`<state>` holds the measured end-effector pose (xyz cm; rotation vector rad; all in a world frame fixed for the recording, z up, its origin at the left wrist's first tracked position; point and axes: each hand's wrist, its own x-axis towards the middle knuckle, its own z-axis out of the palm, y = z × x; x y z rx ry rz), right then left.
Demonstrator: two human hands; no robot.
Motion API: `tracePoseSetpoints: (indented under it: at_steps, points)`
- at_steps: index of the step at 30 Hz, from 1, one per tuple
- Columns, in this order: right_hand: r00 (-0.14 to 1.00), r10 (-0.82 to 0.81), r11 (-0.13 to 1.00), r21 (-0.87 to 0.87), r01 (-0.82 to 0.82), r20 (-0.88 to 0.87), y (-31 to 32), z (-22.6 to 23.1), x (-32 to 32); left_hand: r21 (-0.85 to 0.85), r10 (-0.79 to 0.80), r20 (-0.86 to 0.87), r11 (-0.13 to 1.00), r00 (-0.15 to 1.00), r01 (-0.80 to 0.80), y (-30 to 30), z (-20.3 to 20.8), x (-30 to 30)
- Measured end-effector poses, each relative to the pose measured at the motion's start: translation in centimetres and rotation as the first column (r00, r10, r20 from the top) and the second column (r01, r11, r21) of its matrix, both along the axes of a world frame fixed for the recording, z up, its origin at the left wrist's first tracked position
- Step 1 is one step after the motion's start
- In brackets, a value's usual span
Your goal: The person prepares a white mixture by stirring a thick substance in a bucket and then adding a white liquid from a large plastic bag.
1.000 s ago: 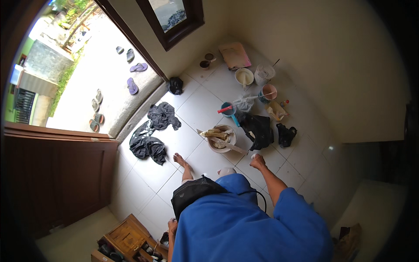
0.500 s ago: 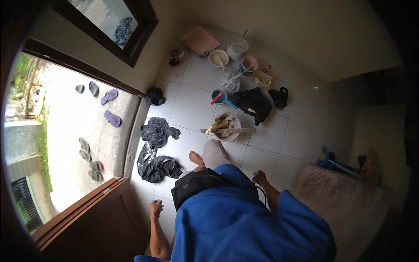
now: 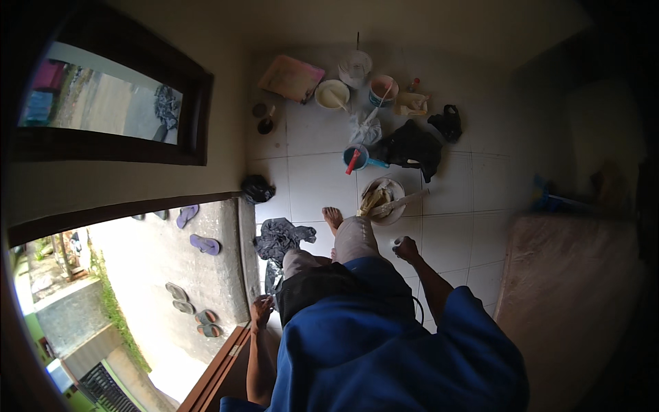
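The right hand [image 3: 406, 248] sits just below the middle of the frame, loosely curled, with something small and pale at its fingertips; whether it grips that bit or only touches it cannot be told. The left hand [image 3: 261, 309], lower left of centre, rests near the wooden door frame [image 3: 218, 371]; its fingers look bent, but open or clenched is unclear.

Just above the right hand, on the white tiled floor [image 3: 453, 206], stands a round bowl [image 3: 384, 200] holding yellowish, husk-like pieces, with a pale stick-like handle lying across its rim. A bare foot [image 3: 333, 218] is just left of it. Higher up is a blue cup [image 3: 356, 158] with a red handle standing in it. Along the top of the frame stand a cream bowl [image 3: 332, 95] with pale contents, a white bucket [image 3: 355, 67] and an orange tub [image 3: 383, 89] with a stick in it. A black bag [image 3: 412, 147] lies right of the blue cup.
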<state>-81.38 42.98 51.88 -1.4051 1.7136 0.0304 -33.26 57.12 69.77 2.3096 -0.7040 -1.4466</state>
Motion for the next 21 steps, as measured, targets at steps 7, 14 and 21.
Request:
tracePoseSetpoints:
  at_steps: [7,14,21]
  points:
    - [0.988,-0.151,0.959,-0.244,0.144,-0.009,-6.6,-1.2,4.3,0.145,-0.195,0.122,0.974,0.973,0.177,-6.7,0.6,3.7]
    - [0.942,-0.334,0.942,-0.053,0.332,-0.034,-5.7,-2.0,6.0,0.007,-0.085,-0.165,0.996,0.983,0.088,-11.6,-6.2,11.9]
    - [0.918,-0.386,0.921,0.012,0.388,-0.092,-2.8,-4.9,9.1,-0.501,-0.734,0.261,0.453,0.627,0.738,-23.3,-12.1,17.1]
